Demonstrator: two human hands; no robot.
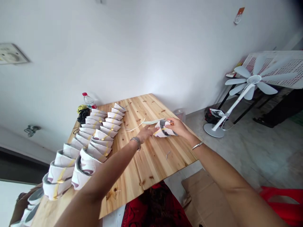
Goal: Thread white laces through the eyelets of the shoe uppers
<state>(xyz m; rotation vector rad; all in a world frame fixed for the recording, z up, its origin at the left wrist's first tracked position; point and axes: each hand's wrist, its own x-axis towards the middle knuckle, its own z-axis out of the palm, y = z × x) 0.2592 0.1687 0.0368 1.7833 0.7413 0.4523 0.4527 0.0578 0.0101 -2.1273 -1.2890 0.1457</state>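
Both my hands meet over a wooden table [151, 157] on one folded white piece with a yellow band and grey inside [162, 130]. My right hand [178, 126] pinches its right side. My left hand [145, 133], with a watch on the wrist, presses fingers against its left edge. A thin pale strip [152, 121] and a loose pale string [134, 127] lie just beyond the piece. Two long rows of similar folded white pieces [94, 138] stand to the left of my left arm.
A plastic bottle with a red cap [89, 100] and a yellow and black bundle [82, 113] sit at the table's far left corner. A white standing fan [246, 91] is on the floor to the right. Cardboard [201, 192] and a red item [284, 201] lie beside the table.
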